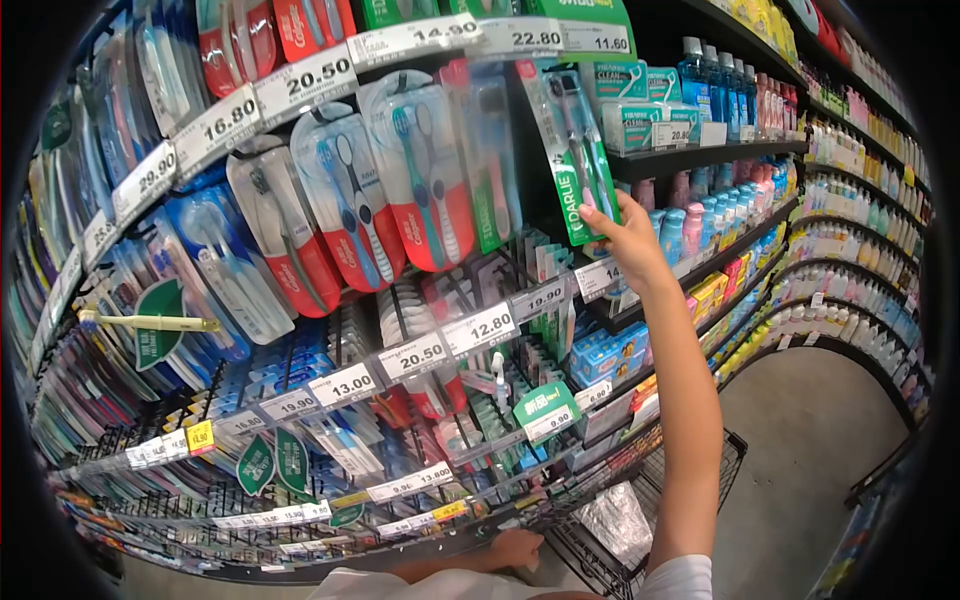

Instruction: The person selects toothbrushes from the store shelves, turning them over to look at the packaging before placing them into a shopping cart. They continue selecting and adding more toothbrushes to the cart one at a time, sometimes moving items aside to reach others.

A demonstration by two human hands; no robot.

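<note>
My right hand (625,236) is raised at the display, its thumb and fingers closed on the lower edge of a green Darlie toothbrush pack (577,150). The pack is upright, slightly tilted, at the right end of the upper row. To its left hang red-and-clear Colgate packs (425,175). My left hand (516,549) is low at the bottom centre, near the shopping cart; its fingers look curled, and whether anything is in them does not show.
A black wire shopping cart (735,455) with a clear plastic package (612,522) stands below my right arm. Price-tag rails (415,358) cross the toothbrush racks. Mouthwash bottles (693,75) and boxes fill shelves at right. Grey floor (815,430) runs between the aisles.
</note>
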